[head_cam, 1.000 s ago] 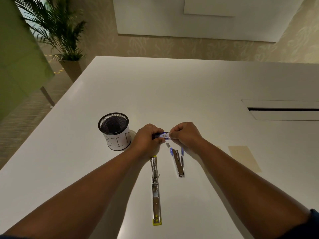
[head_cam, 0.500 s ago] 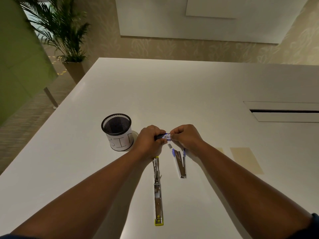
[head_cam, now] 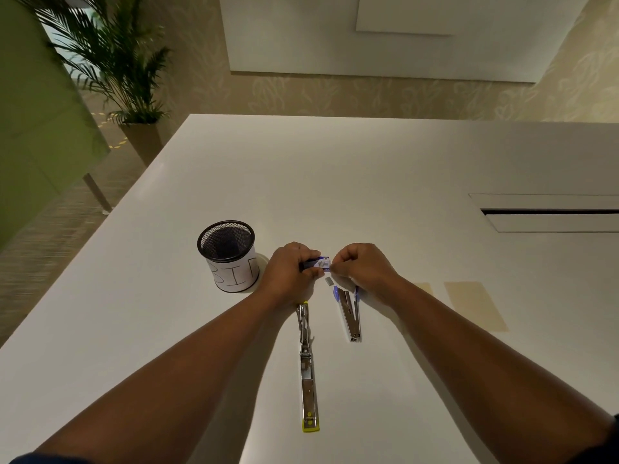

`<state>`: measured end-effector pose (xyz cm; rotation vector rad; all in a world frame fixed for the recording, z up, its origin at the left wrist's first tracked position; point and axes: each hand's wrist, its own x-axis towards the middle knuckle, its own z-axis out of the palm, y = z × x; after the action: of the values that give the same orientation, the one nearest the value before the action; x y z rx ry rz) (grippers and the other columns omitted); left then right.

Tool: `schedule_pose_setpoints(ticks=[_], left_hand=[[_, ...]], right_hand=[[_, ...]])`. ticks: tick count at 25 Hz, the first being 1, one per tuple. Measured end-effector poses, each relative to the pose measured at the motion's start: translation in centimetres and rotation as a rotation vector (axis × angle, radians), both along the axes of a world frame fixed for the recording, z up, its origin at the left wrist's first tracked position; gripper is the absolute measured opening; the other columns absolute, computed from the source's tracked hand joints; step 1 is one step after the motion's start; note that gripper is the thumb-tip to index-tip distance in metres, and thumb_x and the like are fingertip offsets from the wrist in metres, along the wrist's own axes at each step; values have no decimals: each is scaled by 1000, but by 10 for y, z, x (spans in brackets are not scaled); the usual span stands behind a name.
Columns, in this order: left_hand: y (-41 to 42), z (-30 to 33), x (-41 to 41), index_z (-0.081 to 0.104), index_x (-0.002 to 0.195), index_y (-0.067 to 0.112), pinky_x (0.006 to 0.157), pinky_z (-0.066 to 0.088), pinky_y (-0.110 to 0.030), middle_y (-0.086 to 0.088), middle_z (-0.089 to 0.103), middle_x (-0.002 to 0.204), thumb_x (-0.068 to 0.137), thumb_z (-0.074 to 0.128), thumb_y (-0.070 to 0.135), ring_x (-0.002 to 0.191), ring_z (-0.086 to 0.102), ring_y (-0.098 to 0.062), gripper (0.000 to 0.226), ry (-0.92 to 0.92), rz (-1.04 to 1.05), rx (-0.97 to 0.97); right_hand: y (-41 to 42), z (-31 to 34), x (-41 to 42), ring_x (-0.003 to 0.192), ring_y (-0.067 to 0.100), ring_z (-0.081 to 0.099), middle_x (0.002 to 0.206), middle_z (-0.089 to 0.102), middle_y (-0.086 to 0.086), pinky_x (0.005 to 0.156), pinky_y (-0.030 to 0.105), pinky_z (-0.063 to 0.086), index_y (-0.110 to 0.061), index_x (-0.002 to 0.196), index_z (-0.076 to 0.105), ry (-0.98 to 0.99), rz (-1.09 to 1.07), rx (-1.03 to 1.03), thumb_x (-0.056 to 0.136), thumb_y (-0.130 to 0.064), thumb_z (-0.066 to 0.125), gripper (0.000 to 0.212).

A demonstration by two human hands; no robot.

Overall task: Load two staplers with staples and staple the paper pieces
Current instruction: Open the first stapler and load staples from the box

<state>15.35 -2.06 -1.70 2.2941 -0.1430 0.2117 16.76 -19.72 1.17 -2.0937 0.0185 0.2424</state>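
A small blue and white staple box [head_cam: 321,262] is held between both hands above the white table [head_cam: 368,182]. My left hand [head_cam: 288,272] grips its left end and my right hand [head_cam: 363,267] pinches its right end. A short strip of staples [head_cam: 329,280] lies on the table just below the box. A long yellow-tipped stapler [head_cam: 307,370] lies opened out flat toward me. A smaller blue stapler [head_cam: 349,313] lies open to its right. Two tan paper pieces [head_cam: 474,304] lie on the right, one partly hidden by my right forearm.
A black mesh cup [head_cam: 227,259] with a white label reading BIN stands left of my hands. A recessed cable slot [head_cam: 549,212] sits in the table at the far right. A potted palm [head_cam: 117,61] stands beyond the table's far left corner.
Both hands have stayed on the staple box with only slight shifts. The staplers and papers have not moved.
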Motion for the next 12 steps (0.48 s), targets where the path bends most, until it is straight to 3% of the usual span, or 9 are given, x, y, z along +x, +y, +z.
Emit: schedule_pose_setpoints(ticks=[2, 5, 8, 12], left_hand=[[-1, 0, -1, 74, 121, 9, 82, 39, -15, -9, 69, 110, 82, 81, 14, 105, 62, -22, 40, -4, 3, -4], [-2, 4, -5, 70, 126, 4, 97, 42, -24, -12, 64, 124, 83, 80, 10, 117, 57, -24, 45, 10, 41, -9], [-2, 7, -12, 66, 129, -2, 85, 38, 1, -10, 53, 133, 82, 80, 2, 115, 52, -15, 49, 32, 70, -118], [1, 9, -18, 66, 127, -1, 79, 41, 4, -10, 48, 133, 87, 76, -1, 113, 52, -12, 41, 59, 91, -230]], right_hand=[[-2, 3, -4, 77, 29, 75, 76, 77, 14, 71, 42, 60, -10, 68, 73, 24, 60, -3, 74, -16, 82, 12], [3, 8, -3, 76, 23, 70, 79, 78, 9, 71, 36, 55, -7, 75, 76, -14, 157, -241, 75, -28, 85, 23], [13, 12, -6, 73, 18, 68, 73, 75, 3, 68, 36, 56, -14, 64, 73, -9, 126, -339, 66, -18, 84, 12], [18, 11, -8, 62, 16, 66, 65, 74, 2, 60, 32, 54, -16, 55, 71, -5, 85, -337, 59, -12, 80, 11]])
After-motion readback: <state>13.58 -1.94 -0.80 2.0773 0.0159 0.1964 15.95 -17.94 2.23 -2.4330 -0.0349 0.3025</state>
